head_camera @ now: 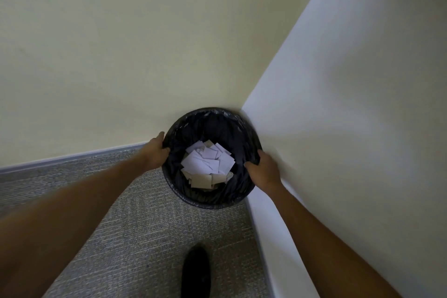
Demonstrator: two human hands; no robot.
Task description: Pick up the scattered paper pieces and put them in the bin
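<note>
Two pale walls meet in a corner ahead of me: the cream wall (121,43) across the front and the whiter wall (350,104) running down my right side. Below them spreads grey, flecked carpet (135,225), edged along the front wall by a light grey baseboard (72,156).

The bin (183,197) sits right in that corner, round and black, lined with a black plastic bag. Its far rim is up against both walls, so nothing fits behind it or to its right.

My forearms reach in from the lower corners. My left hand (157,152) grips the bin's left rim, fingers curled over the outside and thumb hooked on the inner edge. My right hand (262,168) grips the right rim the same way, thumb inside against the liner, squeezed between the bin and the right-hand wall.

My dark shoe (196,271) stands on the carpet, near the bin.

The paper pieces (208,164) lie inside the bin, at the bottom: a loose heap of white and greyish slips overlapping one another.
</note>
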